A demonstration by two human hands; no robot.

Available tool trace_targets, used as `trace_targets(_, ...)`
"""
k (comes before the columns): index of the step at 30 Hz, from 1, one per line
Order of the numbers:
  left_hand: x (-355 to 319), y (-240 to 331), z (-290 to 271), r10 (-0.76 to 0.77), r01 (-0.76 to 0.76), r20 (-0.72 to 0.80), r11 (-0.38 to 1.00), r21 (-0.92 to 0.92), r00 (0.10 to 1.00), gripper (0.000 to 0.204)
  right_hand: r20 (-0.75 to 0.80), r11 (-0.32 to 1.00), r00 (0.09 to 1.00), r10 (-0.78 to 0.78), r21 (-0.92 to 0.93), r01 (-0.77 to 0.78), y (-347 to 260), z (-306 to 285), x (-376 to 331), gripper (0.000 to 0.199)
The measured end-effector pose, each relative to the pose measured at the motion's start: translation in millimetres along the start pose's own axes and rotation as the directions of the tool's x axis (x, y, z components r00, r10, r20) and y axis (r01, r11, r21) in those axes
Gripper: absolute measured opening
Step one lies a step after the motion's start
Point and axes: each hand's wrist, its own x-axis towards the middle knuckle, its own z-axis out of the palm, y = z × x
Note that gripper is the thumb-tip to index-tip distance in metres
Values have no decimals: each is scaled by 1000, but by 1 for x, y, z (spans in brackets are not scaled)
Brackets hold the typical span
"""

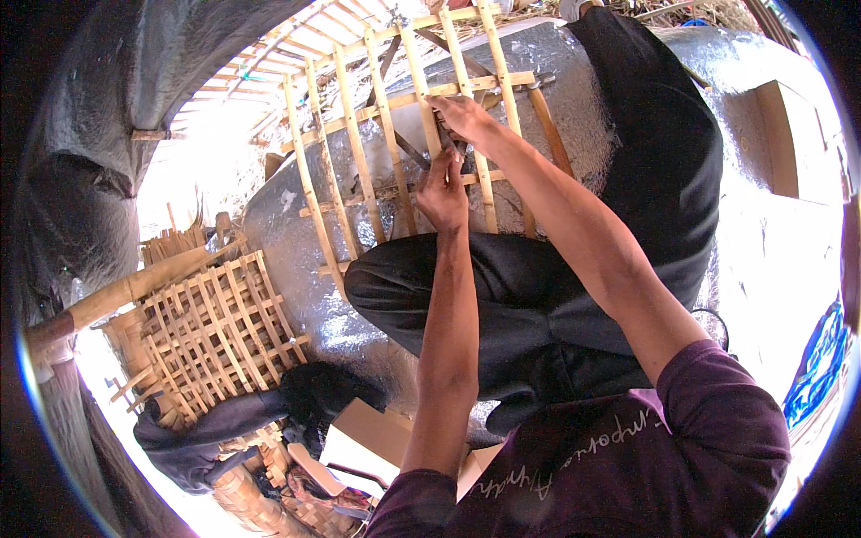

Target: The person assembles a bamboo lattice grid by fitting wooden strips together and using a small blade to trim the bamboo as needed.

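A lattice of pale bamboo strips (359,161) stands tilted over my black-trousered knees, resting on a silver sheet. My left hand (442,190) pinches a spot near the lattice's middle, fingers closed around a strip crossing. Just above it, my right hand (462,117) grips the upper horizontal strip where a vertical one crosses. A dark thin thing shows between the two hands; what it is I cannot tell. Both forearms reach up from the lower edge.
A finished bamboo lattice panel (220,327) lies at the left beside a thick bamboo pole (126,291). Dark cloth (206,430) and a cardboard box (377,430) sit below it. The silver sheet (296,233) covers the ground; a blue tarp (816,359) shows at right.
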Motion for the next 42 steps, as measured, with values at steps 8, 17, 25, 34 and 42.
trace_targets(8,-1,0,-3,-56,56,6,998,-2,998,15,19,996,998,65,-67,-64,-11,0,-8,59)
trace_targets(17,3,9,-3,1,-1,23,1000,11,1000,16,-41,999,999,0,50,2,6,-1,6,60)
trace_targets(25,2,2,-1,19,-18,-30,998,54,999,14,-36,999,999,-11,34,13,6,0,6,58)
trace_targets(34,1,-2,0,15,-16,-28,998,-60,999,14,-60,996,997,51,-73,-56,8,0,12,55)
trace_targets(42,3,3,-2,11,-12,-45,1000,-27,999,13,45,1000,998,31,3,-31,4,-3,9,61)
